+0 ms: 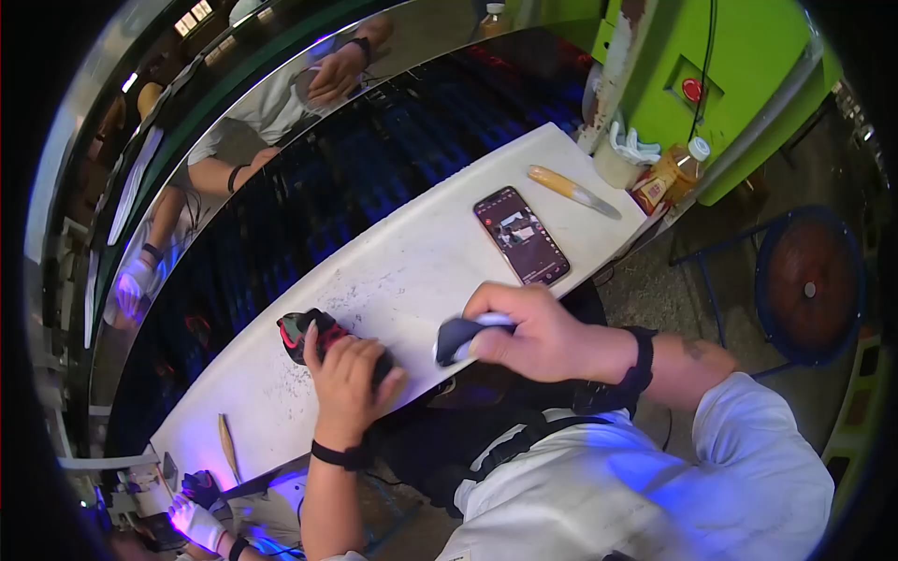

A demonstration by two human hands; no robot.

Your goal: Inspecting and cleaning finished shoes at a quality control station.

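Note:
On the white bench (253, 351), my left hand (351, 374) lies with bent fingers over a small black piece with red and grey patches (297, 338). It looks like a shoe, but much of it is under my fingers. My right hand (547, 332) is closed around a dark rounded thing with a pale rim (458, 338), held near the bench's front edge, apart from the left hand. Motion smears this thing, so its kind is unclear. A phone (521, 236) with its screen lit lies beyond my right hand.
Right of the phone are a brush with a yellowish handle (572, 192), a pale cup (617, 159) and a bottle (681, 173). Past the bench runs a dark, shiny belt (374, 159). A co-worker's gloved hand (196, 524) is at lower left, near a thin wooden stick (227, 447).

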